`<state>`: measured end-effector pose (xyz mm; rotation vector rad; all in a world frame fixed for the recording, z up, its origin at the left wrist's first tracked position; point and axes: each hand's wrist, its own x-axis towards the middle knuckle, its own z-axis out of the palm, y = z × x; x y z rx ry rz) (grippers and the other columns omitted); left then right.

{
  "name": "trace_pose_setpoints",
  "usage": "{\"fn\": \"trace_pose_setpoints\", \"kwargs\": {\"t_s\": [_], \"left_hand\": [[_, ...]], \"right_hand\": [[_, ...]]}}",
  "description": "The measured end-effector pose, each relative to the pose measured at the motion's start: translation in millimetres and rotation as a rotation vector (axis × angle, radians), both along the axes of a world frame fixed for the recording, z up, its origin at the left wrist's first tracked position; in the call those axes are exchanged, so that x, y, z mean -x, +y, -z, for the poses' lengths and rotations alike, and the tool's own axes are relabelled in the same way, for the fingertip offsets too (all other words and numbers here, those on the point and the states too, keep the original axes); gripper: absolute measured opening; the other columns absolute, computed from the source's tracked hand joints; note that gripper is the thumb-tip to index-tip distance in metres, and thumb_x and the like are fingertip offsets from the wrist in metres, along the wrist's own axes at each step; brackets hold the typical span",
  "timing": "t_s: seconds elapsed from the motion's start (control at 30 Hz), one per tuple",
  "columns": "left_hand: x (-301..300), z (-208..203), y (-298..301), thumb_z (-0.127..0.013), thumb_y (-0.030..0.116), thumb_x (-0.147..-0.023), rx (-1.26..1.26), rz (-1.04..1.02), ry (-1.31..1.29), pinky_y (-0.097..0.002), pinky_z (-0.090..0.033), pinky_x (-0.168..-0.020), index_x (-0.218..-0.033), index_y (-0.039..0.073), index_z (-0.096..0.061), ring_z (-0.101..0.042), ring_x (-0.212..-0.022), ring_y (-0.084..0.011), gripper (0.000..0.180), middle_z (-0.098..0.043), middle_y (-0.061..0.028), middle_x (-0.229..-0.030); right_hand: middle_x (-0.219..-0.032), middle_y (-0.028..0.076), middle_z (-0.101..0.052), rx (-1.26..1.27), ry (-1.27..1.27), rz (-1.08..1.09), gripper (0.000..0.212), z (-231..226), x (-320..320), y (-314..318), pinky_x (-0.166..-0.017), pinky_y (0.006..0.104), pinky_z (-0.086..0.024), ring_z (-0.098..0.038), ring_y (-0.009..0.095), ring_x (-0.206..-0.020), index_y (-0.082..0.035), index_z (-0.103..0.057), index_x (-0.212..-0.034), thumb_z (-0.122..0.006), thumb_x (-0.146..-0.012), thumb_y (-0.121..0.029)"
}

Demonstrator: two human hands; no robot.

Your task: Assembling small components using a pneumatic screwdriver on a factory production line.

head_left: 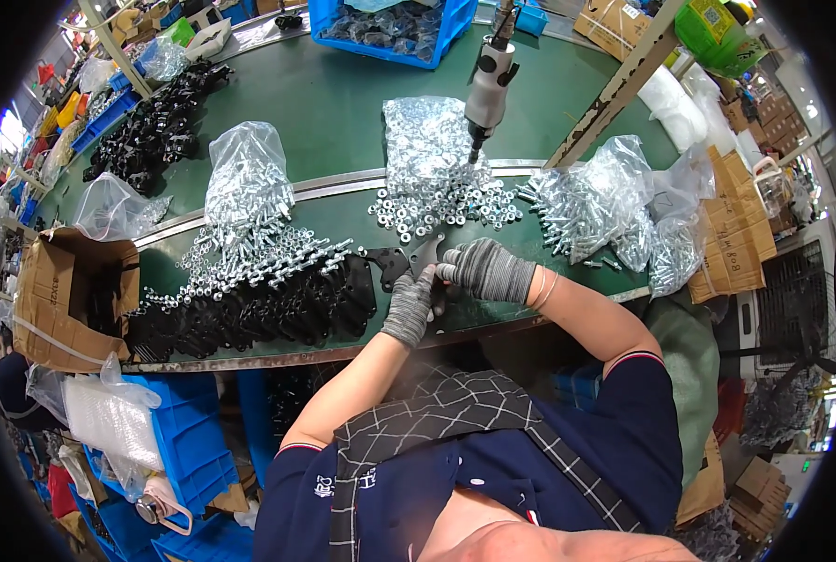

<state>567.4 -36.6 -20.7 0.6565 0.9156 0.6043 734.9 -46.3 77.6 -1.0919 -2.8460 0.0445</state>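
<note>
Both gloved hands grasp one black bracket: left hand (409, 304) under, right hand (485, 270) above; bracket (401, 262) extends up-left from them.

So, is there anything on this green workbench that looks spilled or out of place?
Somewhat. Small silver washers lie scattered loose on the green workbench, outside their clear plastic bag, and long silver bolts spill from another bag. The gloved hands, left and right, hold a flat black metal bracket. Nothing looks damaged.

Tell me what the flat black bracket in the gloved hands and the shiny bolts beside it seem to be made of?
The flat black bracket looks like stamped metal with a matte dark coating, thin and crisp-edged. The shiny bolts look like bright plated steel, glinting silver.
</note>
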Motion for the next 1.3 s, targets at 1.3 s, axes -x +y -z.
{"fn": "trace_pose_setpoints", "kwargs": {"t_s": [1.3], "left_hand": [[1,-24,-13,-0.054,0.028,-0.089,-0.002,-0.052,-0.117,-0.0260,-0.039,-0.041,-0.090,0.007,-0.053,-0.047,-0.045,-0.0129,0.021,-0.061,-0.0077,-0.066]], "right_hand": [[-0.112,0.016,-0.055,1.047,2.327,-0.072,0.060,-26,30,10,-0.073,0.0352,-0.054,-0.060,0.025,-0.089,-0.006,-0.042,-0.124,-0.054,-0.086,-0.051]]}}
